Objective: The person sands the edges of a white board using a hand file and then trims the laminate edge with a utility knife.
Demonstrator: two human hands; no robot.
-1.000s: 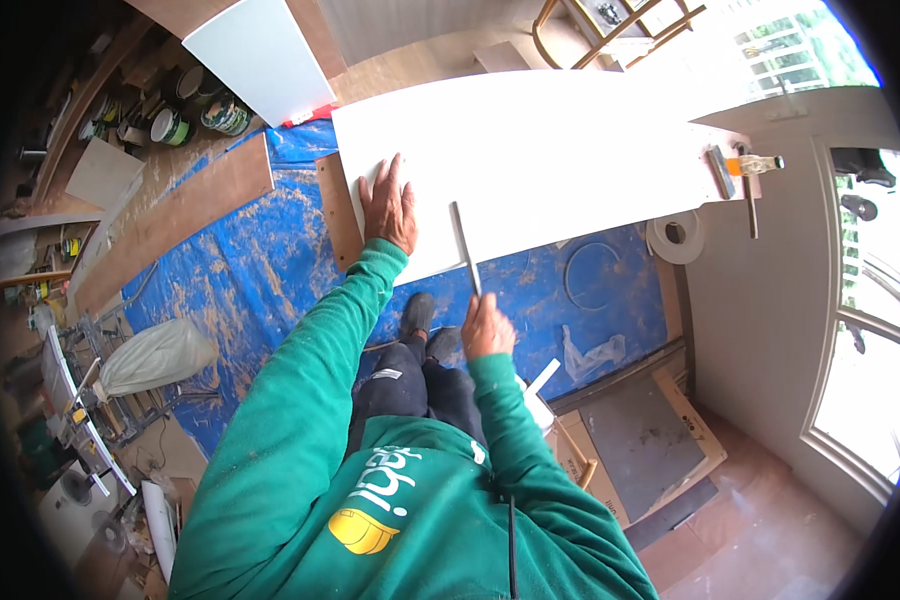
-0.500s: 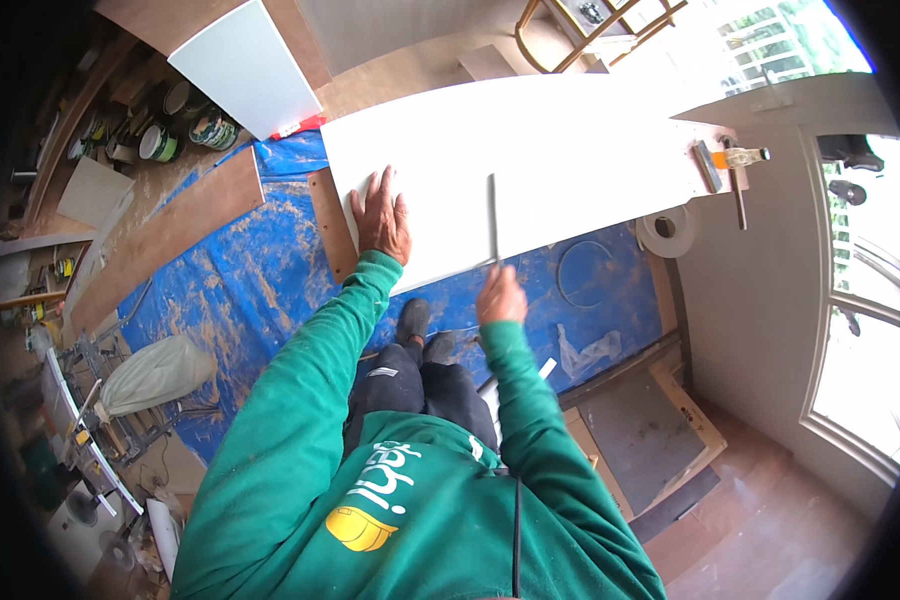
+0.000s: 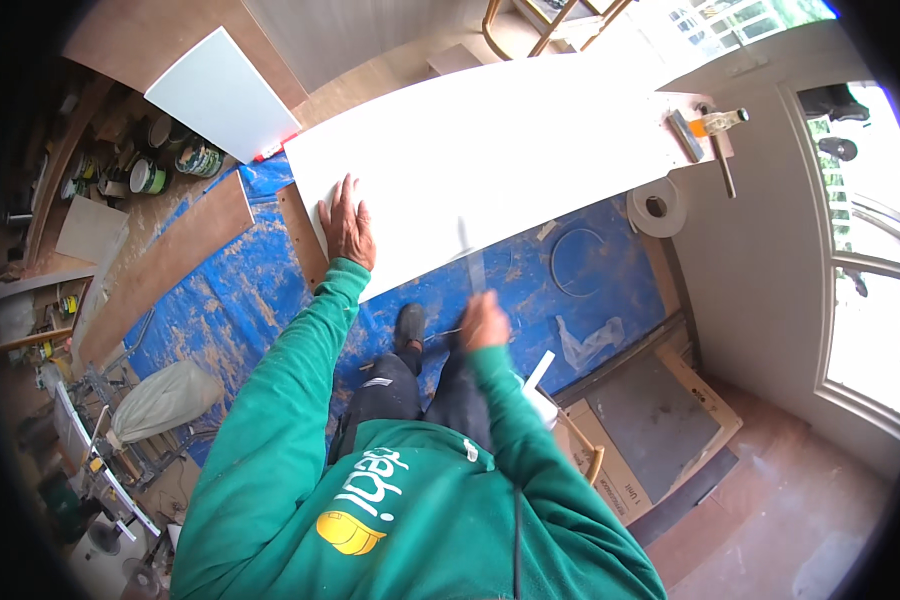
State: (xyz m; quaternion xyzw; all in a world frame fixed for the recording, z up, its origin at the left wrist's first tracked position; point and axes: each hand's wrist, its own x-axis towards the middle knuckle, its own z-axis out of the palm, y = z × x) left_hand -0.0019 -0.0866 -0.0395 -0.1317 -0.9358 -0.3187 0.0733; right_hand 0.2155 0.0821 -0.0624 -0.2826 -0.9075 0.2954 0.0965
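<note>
Blue tarpaulin [image 3: 225,315], streaked with pale dust, spread over the floor. Above it, long white panel [image 3: 480,150], laid flat and running from left of centre toward the wall at right; brown board [image 3: 300,236] showing past its left end. Along the left border of the tarpaulin, long brown strip [image 3: 170,272]. Farther back, smaller pale panel [image 3: 220,95], set at an angle, lower corner near the left corner of the white panel. At lower right, cardboard carton [image 3: 610,482] with dark grey sheet [image 3: 660,430]. Below the right part of the white panel, pale roll [image 3: 673,222] with round central hole. At upper left, tubs [image 3: 148,176] with green markings, standing close together. At the near edge of the white panel, long flat grey tool [image 3: 476,270], blurred, far end over the white surface, near end over the tarpaulin; contact with the edge impossible to tell. Right hand [image 3: 485,322]: closed around the near end of this tool. Left hand [image 3: 347,225]: palm down on the white panel near its left end, fingers extended and slightly apart. At the opposite end, bottle [image 3: 720,122], partly orange, lying beside grey block [image 3: 684,136]
</note>
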